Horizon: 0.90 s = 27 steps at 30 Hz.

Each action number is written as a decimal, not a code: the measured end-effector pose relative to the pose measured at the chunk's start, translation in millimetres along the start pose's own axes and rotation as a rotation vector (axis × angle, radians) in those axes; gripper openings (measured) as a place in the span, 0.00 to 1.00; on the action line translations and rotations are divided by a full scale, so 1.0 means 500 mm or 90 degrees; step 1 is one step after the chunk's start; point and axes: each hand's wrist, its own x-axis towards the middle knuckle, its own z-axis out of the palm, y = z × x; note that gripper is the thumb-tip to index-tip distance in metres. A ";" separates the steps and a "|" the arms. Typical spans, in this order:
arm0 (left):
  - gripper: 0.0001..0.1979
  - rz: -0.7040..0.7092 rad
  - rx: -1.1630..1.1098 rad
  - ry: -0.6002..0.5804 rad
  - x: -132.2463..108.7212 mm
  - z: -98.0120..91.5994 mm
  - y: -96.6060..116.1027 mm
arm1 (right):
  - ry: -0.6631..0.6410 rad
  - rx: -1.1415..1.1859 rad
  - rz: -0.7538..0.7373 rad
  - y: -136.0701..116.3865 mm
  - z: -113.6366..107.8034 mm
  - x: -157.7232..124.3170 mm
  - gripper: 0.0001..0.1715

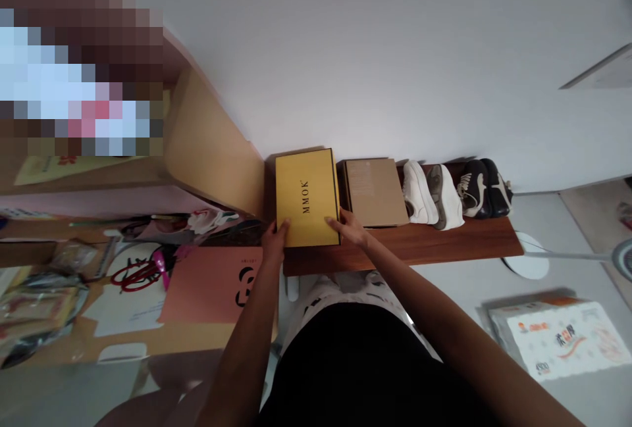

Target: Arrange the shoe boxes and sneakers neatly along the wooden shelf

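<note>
A yellow shoebox (307, 198) lettered "MMOK" is between my two hands, at the left end of a brown wooden shelf (409, 243). My left hand (275, 241) grips its near left corner, thumb on the lid. On the right side, my right hand (348, 226) holds the box's edge with the thumb laid over the top. The fingers beneath are hidden. Just right of it sits a plain brown cardboard box (375, 191). I cannot tell whether the yellow box rests on the shelf or is slightly raised.
White sneakers (419, 193) and black shoes (476, 190) stand farther right on the shelf. A desk at left bears a pink box (212, 285) and red cable (135, 277). A tissue pack (563, 338) and a fan's round white base (528, 259) are on the floor at right.
</note>
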 end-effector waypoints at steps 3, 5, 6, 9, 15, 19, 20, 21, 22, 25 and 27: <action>0.33 0.036 0.043 0.031 0.005 0.003 0.009 | -0.014 0.030 0.005 0.009 0.006 0.020 0.39; 0.33 0.051 0.072 0.051 0.011 0.008 0.010 | 0.005 0.017 0.032 0.017 0.007 0.034 0.33; 0.32 0.056 0.085 0.057 0.014 0.011 0.010 | 0.011 0.008 0.048 0.021 0.007 0.041 0.31; 0.32 0.055 0.102 0.066 0.022 0.021 0.007 | 0.021 -0.014 0.096 0.033 0.006 0.060 0.27; 0.30 0.025 0.114 0.069 0.028 0.035 -0.005 | 0.027 -0.026 0.110 0.052 0.005 0.074 0.26; 0.28 0.025 0.129 0.072 0.031 0.040 -0.019 | 0.038 -0.034 0.099 0.062 0.004 0.075 0.26; 0.27 0.027 0.133 0.071 0.032 0.041 -0.023 | 0.036 -0.034 0.099 0.064 0.004 0.076 0.26; 0.27 0.029 0.135 0.070 0.033 0.042 -0.026 | 0.034 -0.035 0.102 0.065 0.004 0.077 0.26; 0.27 0.030 0.137 0.069 0.035 0.043 -0.028 | 0.033 -0.037 0.107 0.067 0.004 0.078 0.26; 0.26 0.024 0.140 0.070 0.039 0.047 -0.032 | 0.043 -0.047 0.126 0.070 0.006 0.083 0.27; 0.26 0.018 0.133 0.073 0.040 0.050 -0.033 | 0.051 -0.052 0.136 0.072 0.008 0.085 0.28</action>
